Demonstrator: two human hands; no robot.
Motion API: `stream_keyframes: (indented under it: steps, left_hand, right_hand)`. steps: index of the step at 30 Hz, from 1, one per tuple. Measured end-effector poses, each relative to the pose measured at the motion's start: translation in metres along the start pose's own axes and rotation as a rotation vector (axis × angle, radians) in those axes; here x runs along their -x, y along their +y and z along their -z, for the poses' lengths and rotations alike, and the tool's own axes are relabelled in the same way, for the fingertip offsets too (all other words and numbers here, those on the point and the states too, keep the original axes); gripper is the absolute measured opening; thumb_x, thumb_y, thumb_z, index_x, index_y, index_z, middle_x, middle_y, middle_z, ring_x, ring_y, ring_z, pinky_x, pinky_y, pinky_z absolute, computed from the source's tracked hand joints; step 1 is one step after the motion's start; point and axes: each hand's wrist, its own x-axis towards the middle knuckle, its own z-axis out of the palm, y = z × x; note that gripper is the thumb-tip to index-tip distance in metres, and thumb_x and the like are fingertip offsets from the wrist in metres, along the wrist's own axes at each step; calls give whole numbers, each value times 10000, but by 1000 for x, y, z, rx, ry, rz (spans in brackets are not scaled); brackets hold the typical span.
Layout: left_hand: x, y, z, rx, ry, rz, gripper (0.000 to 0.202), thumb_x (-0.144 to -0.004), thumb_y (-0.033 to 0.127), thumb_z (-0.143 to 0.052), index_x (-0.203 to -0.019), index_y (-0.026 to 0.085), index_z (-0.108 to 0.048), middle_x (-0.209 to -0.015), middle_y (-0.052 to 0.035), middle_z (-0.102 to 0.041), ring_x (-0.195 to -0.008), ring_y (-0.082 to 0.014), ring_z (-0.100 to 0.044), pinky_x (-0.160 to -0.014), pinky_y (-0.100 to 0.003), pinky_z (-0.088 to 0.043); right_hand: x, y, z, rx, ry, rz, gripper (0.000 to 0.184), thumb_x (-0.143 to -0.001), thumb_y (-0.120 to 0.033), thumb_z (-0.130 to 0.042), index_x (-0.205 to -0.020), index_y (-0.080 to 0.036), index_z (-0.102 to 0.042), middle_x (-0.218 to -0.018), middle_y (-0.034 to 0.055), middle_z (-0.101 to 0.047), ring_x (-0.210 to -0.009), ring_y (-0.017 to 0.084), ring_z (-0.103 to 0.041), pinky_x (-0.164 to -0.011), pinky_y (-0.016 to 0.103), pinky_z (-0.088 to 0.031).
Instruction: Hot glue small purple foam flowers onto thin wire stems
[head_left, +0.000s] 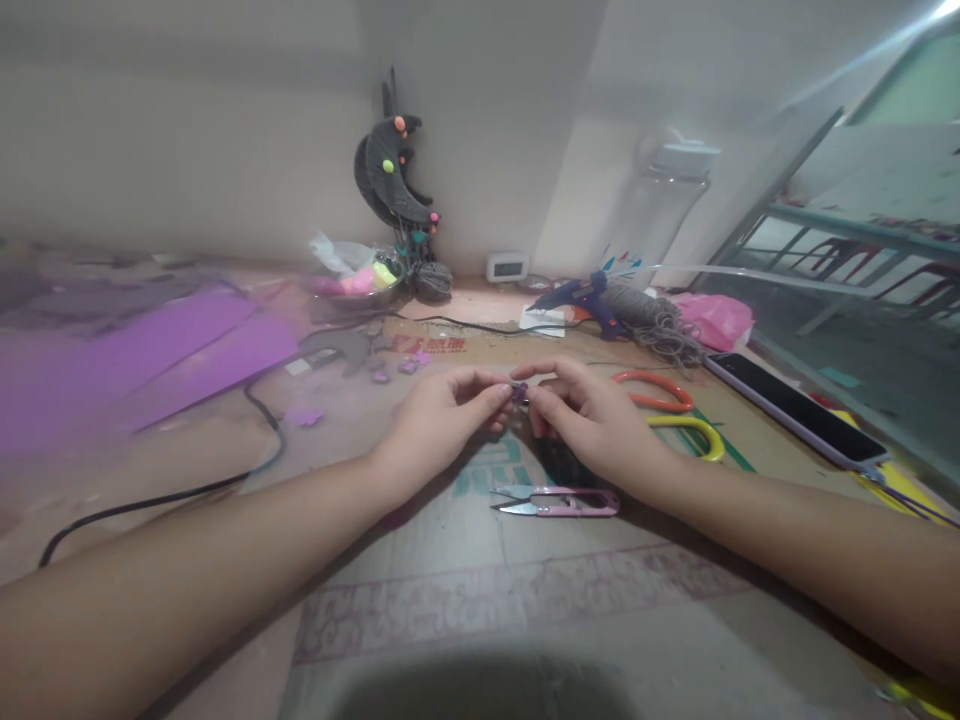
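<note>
My left hand (442, 418) and my right hand (585, 415) meet at the middle of the table, fingers pinched together around a tiny purple piece (518, 393) held between them. Both hands hover just above a sheet of cardboard (480, 560). Pink thread snips (559, 501) lie on the cardboard just in front of my right wrist. Small purple scraps (409, 365) are scattered behind my left hand.
Purple foam sheets (112, 370) cover the left side, with a black cable (225, 480) curling past. A blue glue gun (581, 295), grey yarn (652, 320), orange and yellow handled tools (667, 405) and a phone (795, 408) lie at the right. A black moon-shaped ornament (397, 175) stands at the back.
</note>
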Motion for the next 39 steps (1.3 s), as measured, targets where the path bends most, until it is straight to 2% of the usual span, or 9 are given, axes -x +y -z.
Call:
stream_keyframes:
  steps: [4,7,14,20,28,33,39]
  left_hand:
    - [1,2,0,11,-4,4,129,-848,243,-636,-814,131,-691,-659,4,-633,-593,-91,-569,-609,-221,-485]
    - [0,1,0,43,2,21,125,-833,247,-654,-814,131,-696,-672,0,-644,-603,-95,-583,-611,-225,-500]
    - [-1,-2,0,126,-17,43,146,-849,268,-640,-868,139,-705,-717,-7,-664,-637,-98,-609,-647,-237,-519]
    - [1,-2,2,18,-23,21,191,-808,317,-706,-913,158,-706,-831,-24,-695,-728,-116,-623,-684,-239,-498]
    - [1,0,0,-34,29,38,138,-829,274,-659,-838,137,-673,-681,8,-629,-624,-96,-572,-605,-223,-447]
    - [1,1,-1,-33,37,24,160,-832,285,-661,-871,131,-678,-685,6,-629,-616,-92,-561,-594,-222,-431]
    - [1,-1,1,-53,30,11,162,-837,295,-650,-849,135,-671,-685,4,-623,-620,-97,-560,-595,-227,-430]
  right_hand:
    - [-1,1,-3,-202,-32,-153,152,-931,-333,-516,-1000,-199,-541,-553,-55,-590,-509,123,-571,-504,229,-425]
    - [-3,3,-5,-269,-27,-193,161,-907,-362,-552,-892,-203,-529,-550,-51,-595,-489,116,-564,-492,225,-419]
    - [-4,2,-4,-219,30,-155,182,-879,-369,-584,-841,-198,-535,-571,-39,-601,-501,110,-557,-491,225,-421]
    - [-4,1,-4,-199,34,-135,159,-886,-345,-565,-847,-192,-540,-584,-35,-604,-507,106,-552,-484,218,-411]
    - [-2,3,-3,-218,13,-114,158,-886,-346,-560,-929,-194,-547,-569,-54,-560,-519,107,-512,-490,217,-383]
    - [-2,4,-4,-267,-29,-143,175,-908,-346,-514,-990,-193,-532,-495,-101,-432,-449,89,-372,-436,205,-282]
    - [-2,6,-7,-229,-28,-156,173,-915,-370,-521,-954,-202,-522,-494,-100,-436,-443,87,-360,-421,207,-253]
